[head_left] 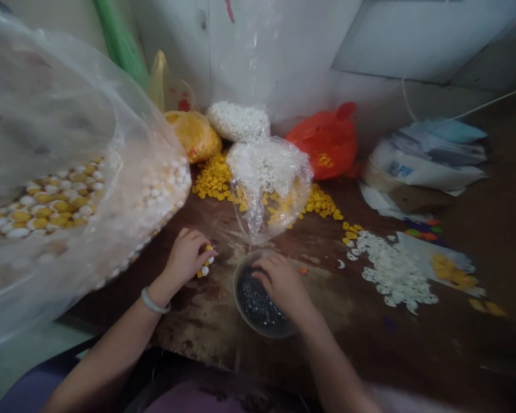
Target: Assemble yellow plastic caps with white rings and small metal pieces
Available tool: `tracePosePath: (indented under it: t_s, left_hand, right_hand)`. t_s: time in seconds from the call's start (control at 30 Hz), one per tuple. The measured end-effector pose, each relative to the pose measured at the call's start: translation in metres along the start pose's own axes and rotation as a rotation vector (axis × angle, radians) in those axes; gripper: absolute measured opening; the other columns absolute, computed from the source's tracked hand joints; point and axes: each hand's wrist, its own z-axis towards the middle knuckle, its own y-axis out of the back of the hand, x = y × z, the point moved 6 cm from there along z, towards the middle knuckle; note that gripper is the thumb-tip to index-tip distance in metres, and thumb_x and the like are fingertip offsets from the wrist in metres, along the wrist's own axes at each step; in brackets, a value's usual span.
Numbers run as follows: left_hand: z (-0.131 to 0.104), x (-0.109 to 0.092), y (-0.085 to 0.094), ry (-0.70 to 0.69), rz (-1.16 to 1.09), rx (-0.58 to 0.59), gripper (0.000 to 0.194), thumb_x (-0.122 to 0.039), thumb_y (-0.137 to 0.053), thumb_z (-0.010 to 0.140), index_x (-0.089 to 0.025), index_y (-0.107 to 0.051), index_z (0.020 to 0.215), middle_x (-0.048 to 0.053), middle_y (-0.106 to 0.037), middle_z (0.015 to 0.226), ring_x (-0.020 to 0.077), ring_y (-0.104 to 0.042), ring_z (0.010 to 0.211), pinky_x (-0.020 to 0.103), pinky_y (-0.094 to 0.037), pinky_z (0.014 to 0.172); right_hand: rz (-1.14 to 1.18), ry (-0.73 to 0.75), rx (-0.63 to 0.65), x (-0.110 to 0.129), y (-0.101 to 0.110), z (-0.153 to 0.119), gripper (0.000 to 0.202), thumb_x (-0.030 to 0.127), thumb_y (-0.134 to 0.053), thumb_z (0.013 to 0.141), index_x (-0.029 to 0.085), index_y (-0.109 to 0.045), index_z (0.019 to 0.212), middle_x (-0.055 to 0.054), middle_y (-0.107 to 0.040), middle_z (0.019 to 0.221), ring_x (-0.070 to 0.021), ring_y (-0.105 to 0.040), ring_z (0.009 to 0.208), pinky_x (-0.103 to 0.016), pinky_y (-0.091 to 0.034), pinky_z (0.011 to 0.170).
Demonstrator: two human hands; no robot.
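Note:
My left hand (190, 252) rests on the brown table with fingers curled round several small yellow and white pieces (204, 269), some of which stick out below the thumb. To its right stands a round clear plastic bowl (237, 292), filled with small shiny dark pieces (258, 304). Over the bowl's far side reaches my right hand (279, 281), its thumb and fingers bent close together just above the dark pieces. Whatever sits between those fingertips is too small to make out.
A large clear bag (112, 206) of yellow and white balls bulges at left. Behind the bowl lie a plastic bag of white pieces (270, 172), loose yellow pieces (215, 178) and a red bag (327, 140). White pieces (395, 269) and stacked papers (430, 160) are at right.

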Motion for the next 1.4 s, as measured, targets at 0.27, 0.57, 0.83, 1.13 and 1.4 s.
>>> tracePosePath:
  t_s: [0.27, 0.57, 0.83, 1.13, 1.4]
  left_hand:
    - [0.034, -0.005, -0.008, -0.052, 0.325, 0.225, 0.021, -0.035, -0.066, 0.081, -0.016, -0.075, 0.084, 0.011, -0.069, 0.091, 0.0257, -0.056, 0.094, 0.038, -0.044, 0.086]
    - [0.164, 0.024, -0.045, 0.138, 0.35, 0.171, 0.02, -0.02, -0.057, 0.087, -0.011, -0.069, 0.1, 0.016, -0.066, 0.109, 0.027, -0.061, 0.103, 0.039, -0.046, 0.089]
    - [0.155, 0.031, -0.05, 0.207, 0.135, 0.085, 0.012, -0.009, -0.061, 0.079, -0.013, -0.067, 0.088, 0.016, -0.067, 0.107, 0.0304, -0.06, 0.109, 0.044, -0.044, 0.095]
    - [0.09, 0.012, -0.008, 0.351, -0.48, 0.012, 0.013, -0.019, -0.06, 0.082, -0.014, -0.061, 0.094, 0.007, -0.071, 0.087, 0.0181, -0.069, 0.076, 0.034, -0.056, 0.075]
    - [-0.01, -0.04, -0.016, 0.657, -1.475, 0.162, 0.028, -0.016, -0.083, 0.063, -0.014, -0.069, 0.087, 0.004, -0.075, 0.078, 0.013, -0.071, 0.067, 0.018, -0.057, 0.062]
  right_hand:
    - [-0.108, -0.166, 0.202, -0.004, -0.02, 0.001, 0.007, 0.012, -0.067, 0.084, 0.019, -0.069, 0.086, -0.005, -0.068, 0.092, -0.0261, -0.054, 0.101, -0.037, -0.041, 0.089]
    - [-0.089, -0.141, 0.226, 0.003, -0.018, 0.001, 0.009, 0.009, -0.065, 0.084, 0.017, -0.067, 0.08, -0.005, -0.066, 0.089, -0.0243, -0.055, 0.098, -0.036, -0.041, 0.086]
    - [-0.043, -0.096, 0.219, 0.007, -0.017, 0.001, 0.01, 0.008, -0.064, 0.084, 0.017, -0.066, 0.081, -0.004, -0.065, 0.088, -0.0234, -0.054, 0.096, -0.035, -0.041, 0.086]
    - [-0.072, -0.095, 0.231, 0.004, -0.021, -0.001, 0.008, 0.01, -0.063, 0.085, 0.016, -0.065, 0.08, -0.006, -0.066, 0.089, -0.0239, -0.054, 0.094, -0.037, -0.041, 0.085]
    - [0.347, 0.031, -0.17, 0.023, 0.032, -0.003, 0.011, 0.017, -0.056, 0.089, 0.02, -0.059, 0.079, -0.001, -0.062, 0.08, -0.0184, -0.056, 0.079, -0.031, -0.043, 0.072]
